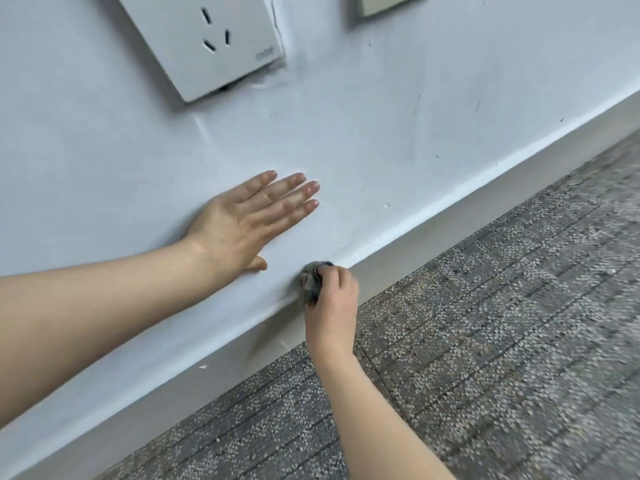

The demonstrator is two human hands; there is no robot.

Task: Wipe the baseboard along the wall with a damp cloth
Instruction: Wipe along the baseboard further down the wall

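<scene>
Along the bottom and right of the frame: grey speckled carpet (485, 341) with a grid pattern, blurred toward the lower right corner. Right forearm comes up from the bottom centre across the carpet.

Right hand (330, 299), centre of frame, is closed in a fist around a bunched dark grey cloth (313, 280). Only a wad of the cloth shows, at the top-left of the fist, beyond the knuckles. Cloth is pressed at the top edge of the baseboard (450, 216), where it meets the wall. Can't tell from the frame whether the cloth is damp.

Baseboard is a pale strip running diagonally from lower left to upper right, between carpet and wall. A few small white flecks sit along its top edge and on the wall just above.

Left forearm enters from the left edge. Left hand (242, 220), left of centre, lies flat and open on the wall (381, 116), fingers together and pointing to the upper right, thumb tucked underneath. It holds nothing. It sits just above and left of the cloth, not touching it.

Wall is white, with small dark specks and scuffs toward the right. Upper left: white wall socket (204, 39), tilted in frame, with cracked paint along its right and bottom edges. Top edge, right of centre: corner of a second, beige plate (384, 3), mostly cut off.
</scene>
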